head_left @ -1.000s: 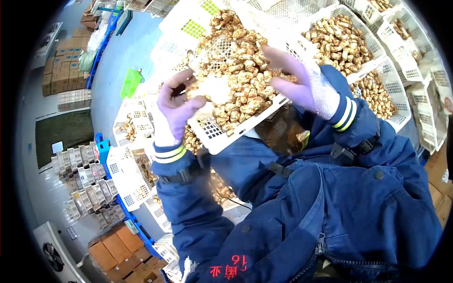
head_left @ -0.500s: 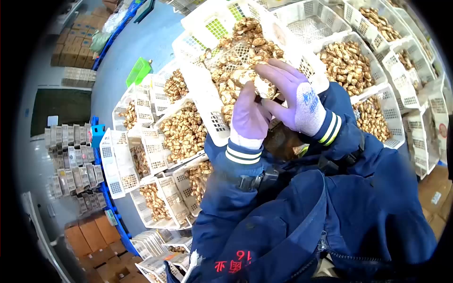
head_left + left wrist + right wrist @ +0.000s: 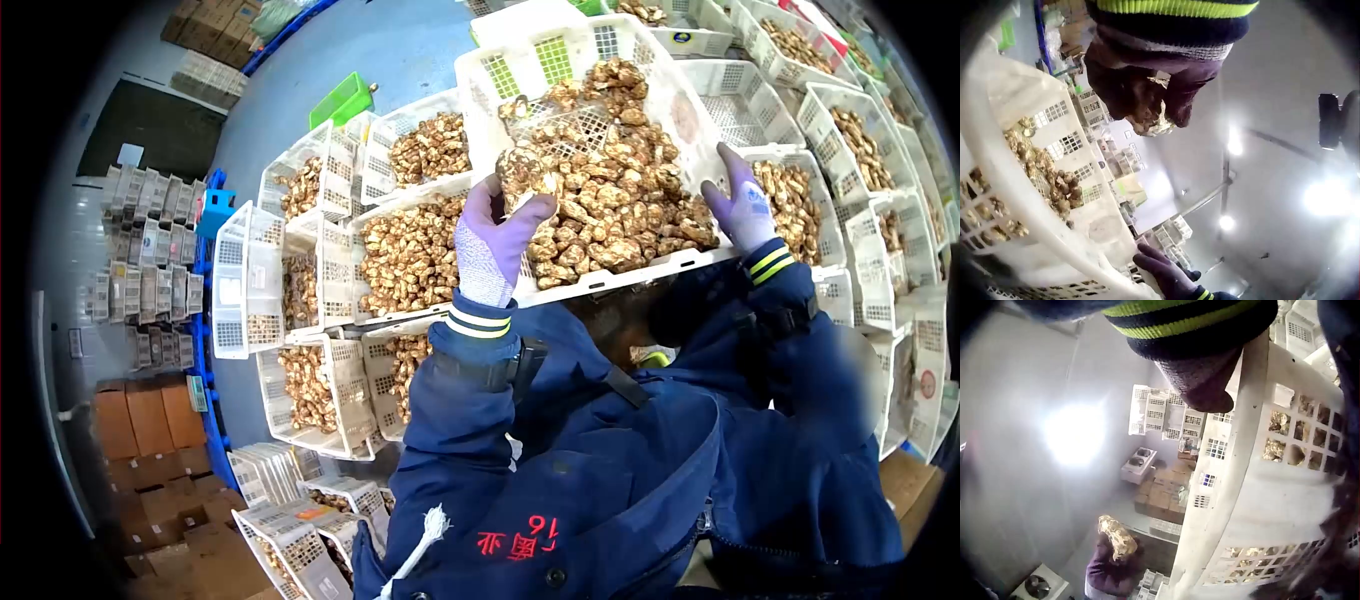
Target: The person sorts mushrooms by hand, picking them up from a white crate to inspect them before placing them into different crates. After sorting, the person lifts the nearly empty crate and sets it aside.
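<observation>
My left hand (image 3: pixel 495 235), in a purple-palmed glove, holds a large brown-and-white mushroom (image 3: pixel 522 175) between thumb and fingers. It is raised over the left side of a white plastic crate (image 3: pixel 480 95). In the left wrist view the same mushroom (image 3: pixel 1150 115) shows between the gloved fingers. Many smaller mushrooms (image 3: pixel 615 205) are heaped in the crate, and part of its slotted floor shows at the far end. On the right side, my gloved right hand (image 3: pixel 745 205) grips the crate's rim, seen also in the right wrist view as the crate edge (image 3: pixel 1244 437) beneath the hand.
To the left stand several white crates of mushrooms (image 3: pixel 410 250). More filled crates (image 3: pixel 860 150) line the right side, beside one with a bare slotted floor (image 3: pixel 745 110). A green bin (image 3: pixel 342 100) sits on the blue floor. Cardboard boxes (image 3: pixel 150 420) are stacked at far left.
Both hands, close together over the heap half a second ago, have parted. The left lifts the large mushroom at the left side; the right has moved out to the crate's rim. The head view has shifted.
</observation>
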Motion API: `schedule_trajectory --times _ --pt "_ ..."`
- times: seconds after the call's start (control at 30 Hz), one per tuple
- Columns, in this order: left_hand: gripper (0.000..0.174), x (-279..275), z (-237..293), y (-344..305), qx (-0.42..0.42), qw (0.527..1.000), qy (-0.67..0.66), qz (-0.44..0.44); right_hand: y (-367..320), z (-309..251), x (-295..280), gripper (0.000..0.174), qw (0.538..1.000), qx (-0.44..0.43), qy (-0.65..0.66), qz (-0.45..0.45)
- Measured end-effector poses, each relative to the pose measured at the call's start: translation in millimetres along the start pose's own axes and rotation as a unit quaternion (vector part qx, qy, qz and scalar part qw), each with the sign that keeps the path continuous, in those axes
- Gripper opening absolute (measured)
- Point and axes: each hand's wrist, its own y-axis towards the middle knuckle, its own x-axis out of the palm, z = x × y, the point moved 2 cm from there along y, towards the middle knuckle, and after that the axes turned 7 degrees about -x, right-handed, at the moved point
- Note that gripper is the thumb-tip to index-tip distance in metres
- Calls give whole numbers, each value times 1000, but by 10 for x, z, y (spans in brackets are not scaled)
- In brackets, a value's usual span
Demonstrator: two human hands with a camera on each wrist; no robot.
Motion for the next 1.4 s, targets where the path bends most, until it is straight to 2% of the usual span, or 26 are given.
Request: schedule_trajectory --times 0.13,0.2,0.23,0.27,0.3,0.37,0.4,0.47,0.5,0.53,0.6,0.63,0.67,0.73,0.8,0.83,0.93,1.0,1.03,1.07,1.13,1.23,1.27,1.3,1.37,1.4 --pt "40 -225 -3 17 -8 999 -39 1 -4 20 22 64 999 -13 -45 -8" --pt "33 -489 -348 110 12 987 -153 -43 -7 1 10 64 999 -20 -49 -10" --pt "37 -614 -383 162 -16 966 -244 -85 2 12 25 64 999 -14 -47 -10" --pt "47 -712 -432 114 -27 945 -312 -89 -13 -14 7 64 999 -16 -29 -14" --pt "50 -838 -463 165 24 981 -187 -51 -10 40 28 64 999 -17 -40 -19" --pt "53 -1075 -546 237 4 889 -449 -86 -2 14 34 65 998 -16 -53 -29" --pt "48 -1309 -751 318 -9 869 -488 -85 -3 -39 4 65 998 -14 -55 -36" --pt "48 -1734 -1151 399 -27 871 -490 -41 -10 -53 12 64 998 -15 -60 -29" --pt "48 -1847 -1267 398 -55 888 -448 84 0 -43 22 64 998 -16 -62 -28" --pt "46 -1865 -1324 347 -19 901 -411 140 12 -45 36 64 998 -16 -63 -26" --pt "47 -2086 -1700 300 -86 901 -394 158 6 -32 36 63 998 -6 -54 -29" --pt "47 -2221 -2006 274 -74 946 -276 153 2 -46 35 63 998 0 -61 -30" --pt "43 -2272 -2151 293 -165 912 -333 173 5 -57 32 63 997 6 -68 -30" --pt "37 -2310 -2298 297 -327 790 -460 242 9 -32 42 62 996 -13 -83 -26" --pt "40 -2724 -2148 649 -349 809 -344 324 0 -11 63 62 995 -27 -92 -24" --pt "46 -2941 -1957 866 -299 833 -329 329 1 -11 59 62 995 -31 -95 -24" --pt "63 -3368 -922 1385 -66 900 -309 300 -13 -44 32 62 995 -11 -100 -13" --pt "75 -3385 -501 1612 -4 935 -240 260 -18 -57 19 61 994 -24 -105 -8" --pt "78 -3503 -531 1844 5 963 -152 223 -3 -69 -1 61 996 -15 -87 -8" --pt "67 -2996 -260 1717 5 970 -100 220 -13 -87 -1 60 998 -5 -66 -8" --pt "57 -2418 -166 1664 -16 991 -80 103 -29 -134 -27 59 999 22 -39 10" --pt "46 -1100 201 1447 -20 1000 18 10 -59 -62 -46 60 997 40 45 53" --pt "43 -852 152 1552 20 993 73 -94 -75 -78 -31 60 982 67 155 82" --pt "42 -389 258 1521 -18 988 124 -96 -90 -28 -27 59 982 69 156 85" --pt "47 280 166 1521 52 945 241 -213 -93 33 -7 57 982 73 150 84" --pt "51 575 -80 1643 -19 927 263 -268 -95 -58 -103 60 982 82 163 42"
